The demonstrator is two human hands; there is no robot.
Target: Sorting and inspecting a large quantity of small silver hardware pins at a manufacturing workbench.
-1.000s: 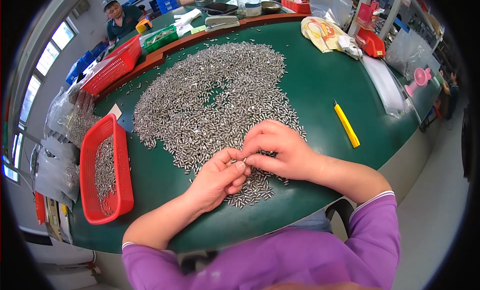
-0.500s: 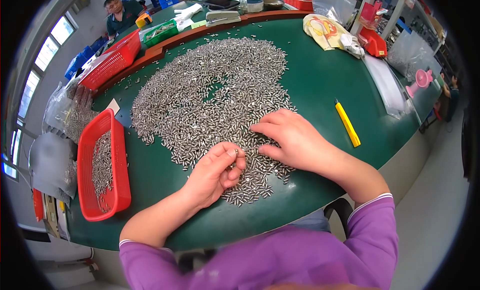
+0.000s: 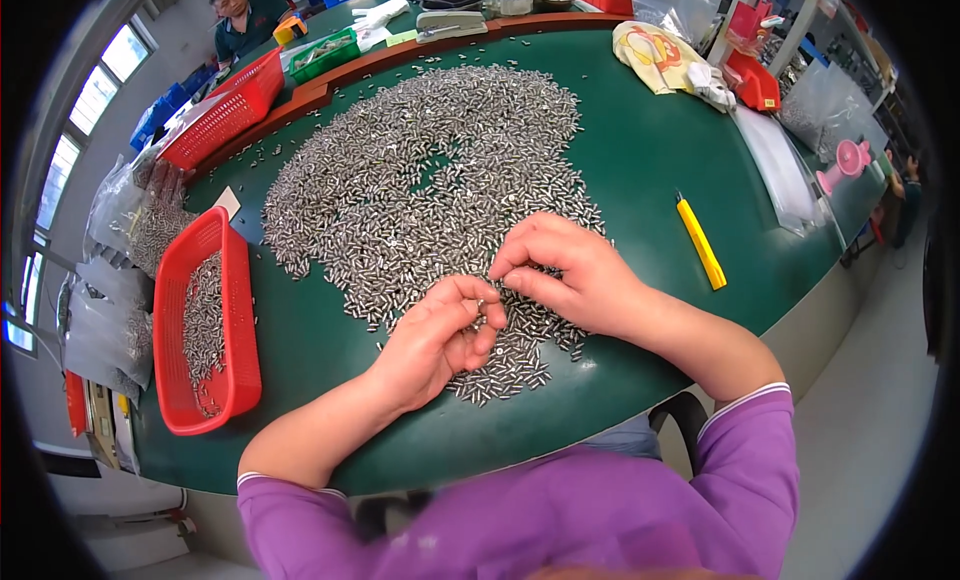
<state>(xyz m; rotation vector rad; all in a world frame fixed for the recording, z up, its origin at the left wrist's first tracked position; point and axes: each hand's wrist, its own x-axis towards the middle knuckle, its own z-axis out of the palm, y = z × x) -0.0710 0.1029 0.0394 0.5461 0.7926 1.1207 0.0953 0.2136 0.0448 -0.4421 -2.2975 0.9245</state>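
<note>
A wide pile of small silver cylindrical metal parts (image 3: 360, 200) covers the middle of the green table. Over its near edge, my left hand (image 3: 438, 332) is closed, thumb and forefinger pinching one small metal part (image 3: 481, 306). Close beside it on the right, my right hand (image 3: 565, 272) hovers low over the pile with its thumb and forefinger drawn together. What lies between those right fingertips is too small to make out. The fingertips of both hands are nearly meeting. More of the same parts lie in a red plastic basket (image 3: 245, 325) to the left.
A yellow utility knife (image 3: 701, 245) lies right of the pile. Clear plastic bags (image 3: 110, 320) of parts stand beyond the red basket. Along the far edge runs a reddish-brown rim (image 3: 400, 52); a patterned cloth (image 3: 655, 55) lies far right. A person (image 3: 245, 20) sits at the far left.
My right thumb and forefinger have come together, and the hand has shifted left toward my left fingertips. My left hand stays almost in place, still pinching. The view has tilted slightly.
</note>
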